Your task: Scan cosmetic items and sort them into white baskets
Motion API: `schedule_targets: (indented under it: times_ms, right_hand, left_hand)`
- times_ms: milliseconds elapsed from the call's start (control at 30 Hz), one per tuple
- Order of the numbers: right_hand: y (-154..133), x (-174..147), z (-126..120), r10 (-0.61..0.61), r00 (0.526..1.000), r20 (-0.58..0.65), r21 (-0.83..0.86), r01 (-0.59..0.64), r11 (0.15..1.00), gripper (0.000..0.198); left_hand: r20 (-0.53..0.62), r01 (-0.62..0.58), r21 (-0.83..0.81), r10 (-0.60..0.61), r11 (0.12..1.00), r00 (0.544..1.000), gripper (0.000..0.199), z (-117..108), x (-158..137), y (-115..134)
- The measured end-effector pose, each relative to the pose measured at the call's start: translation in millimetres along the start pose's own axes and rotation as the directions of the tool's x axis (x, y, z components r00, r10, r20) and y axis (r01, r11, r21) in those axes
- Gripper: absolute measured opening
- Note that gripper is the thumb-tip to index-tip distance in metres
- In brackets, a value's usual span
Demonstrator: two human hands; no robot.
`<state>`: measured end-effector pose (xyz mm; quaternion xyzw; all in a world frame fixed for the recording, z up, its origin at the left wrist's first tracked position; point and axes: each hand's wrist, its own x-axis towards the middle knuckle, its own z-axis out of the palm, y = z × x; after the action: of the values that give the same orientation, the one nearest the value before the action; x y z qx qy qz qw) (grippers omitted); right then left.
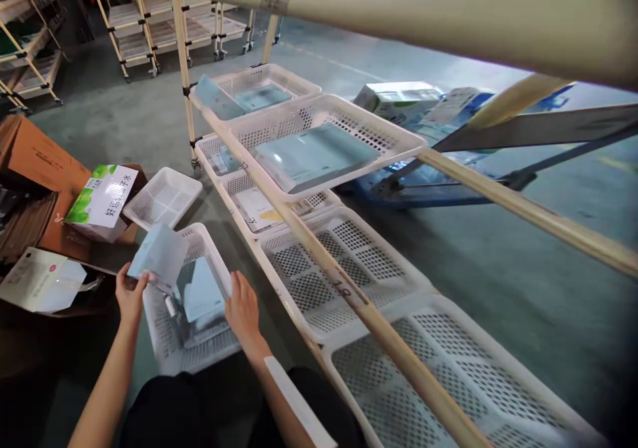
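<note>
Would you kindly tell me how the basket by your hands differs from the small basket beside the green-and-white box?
The basket by the hands holds pale blue packets; the small basket holds nothing. The first is deeper and larger; the second is shallow. Both are white perforated plastic, on the floor.

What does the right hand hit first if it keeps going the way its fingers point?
Probably the pale blue packets in the white basket. The right hand rests on the basket's right rim, fingers aimed up and left over them; depth is unclear.
</note>
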<state>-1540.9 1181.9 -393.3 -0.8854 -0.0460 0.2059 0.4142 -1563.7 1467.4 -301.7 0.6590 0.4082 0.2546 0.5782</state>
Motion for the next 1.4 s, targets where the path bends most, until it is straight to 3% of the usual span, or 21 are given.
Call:
schedule_targets:
  times_ms: [100,200,267,400,500,567,633,733,867,933,967,1033,1067,1100,1167,1200,1233,1267,1333,1367,1400]
  right_hand:
    - [-43,0,44,-0.097,0.988,0.118,-0.126,0.112,0.986,0.076]
    - [-68,20,82,0.03,0.983,0.183,-0.25,0.017,0.968,0.113]
    - [-73,36,94,0.123,0.974,0.188,-0.326,-0.056,0.944,0.129]
    - [-60,48,77,0.096,0.969,0.228,-0.412,0.006,0.911,0.137]
    - [-44,41,46,-0.069,0.933,0.352,-0.418,0.223,0.881,0.145]
    - [-34,37,32,-0.23,0.854,0.467,-0.385,0.431,0.816,0.149]
    - [-25,35,29,-0.372,0.727,0.577,-0.355,0.633,0.688,0.147]
    - [-11,37,40,-0.459,0.558,0.692,-0.308,0.803,0.511,0.124]
    - [6,37,48,-0.539,0.432,0.723,-0.177,0.87,0.46,0.119]
    - [7,31,40,-0.572,0.38,0.727,-0.109,0.886,0.45,0.125]
    - [4,27,33,-0.584,0.378,0.718,-0.093,0.884,0.458,0.128]
    - [-11,17,7,-0.651,0.437,0.621,-0.106,0.87,0.482,0.123]
    - [-23,12,-12,-0.71,0.485,0.51,-0.137,0.861,0.49,0.11]
    - [-37,9,-35,-0.771,0.533,0.348,-0.182,0.845,0.502,0.092]
    - [-66,9,-92,-0.84,0.537,-0.08,-0.3,0.79,0.534,0.057]
    - [-79,14,-125,-0.811,0.502,-0.3,-0.345,0.736,0.583,0.055]
    - [-90,22,-160,-0.761,0.43,-0.485,-0.366,0.691,0.624,0.057]
    - [-99,35,-194,-0.647,0.393,-0.653,-0.324,0.627,0.708,0.059]
    - [-108,71,-254,-0.317,0.374,-0.871,-0.076,0.536,0.841,0.068]
    - [-109,92,-278,-0.121,0.383,-0.916,0.095,0.499,0.861,0.076]
    - [-110,114,-295,0.058,0.432,-0.9,0.273,0.456,0.847,0.078]
  left_hand:
    - [-0.218,0.103,-0.206,-0.149,0.973,0.965,0.065,-13,-9,-20]
    - [-0.289,0.204,-0.287,-0.287,0.936,0.913,0.047,-29,-14,-33]
    - [-0.297,0.261,-0.304,-0.351,0.916,0.888,0.04,-41,-14,-38]
    - [-0.284,0.236,-0.297,-0.322,0.925,0.903,0.044,-61,-5,-39]
    - [-0.279,0.102,-0.215,-0.161,0.971,0.947,0.059,-65,8,-31]
    - [-0.237,-0.027,-0.132,-0.005,0.991,0.972,0.072,-60,17,-25]
    - [-0.146,-0.142,-0.056,0.133,0.988,0.98,0.081,-49,25,-19]
    - [0.084,-0.228,0.065,0.222,0.972,0.971,0.085,-28,33,-13]
    - [0.386,-0.181,0.156,0.108,0.971,0.916,0.082,0,48,-21]
    - [0.474,-0.108,0.236,-0.017,0.966,0.88,0.075,7,59,-33]
    - [0.485,-0.114,0.3,-0.049,0.947,0.873,0.07,9,64,-41]
    - [0.449,-0.23,0.426,0.016,0.875,0.893,0.061,6,72,-58]
    - [0.416,-0.312,0.475,0.103,0.823,0.903,0.057,3,74,-67]
    - [0.385,-0.387,0.511,0.198,0.768,0.902,0.055,-1,74,-77]
    - [0.354,-0.488,0.553,0.34,0.675,0.871,0.054,-7,67,-95]
    - [0.373,-0.533,0.56,0.381,0.635,0.846,0.055,-8,59,-105]
    - [0.424,-0.586,0.555,0.404,0.59,0.81,0.055,-7,48,-113]
    - [0.505,-0.642,0.541,0.401,0.543,0.765,0.056,-3,35,-122]
    - [0.71,-0.74,0.489,0.282,0.462,0.645,0.057,11,6,-135]
    - [0.797,-0.772,0.463,0.176,0.435,0.578,0.058,20,-9,-141]
    - [0.853,-0.792,0.45,0.066,0.413,0.518,0.061,28,-22,-144]
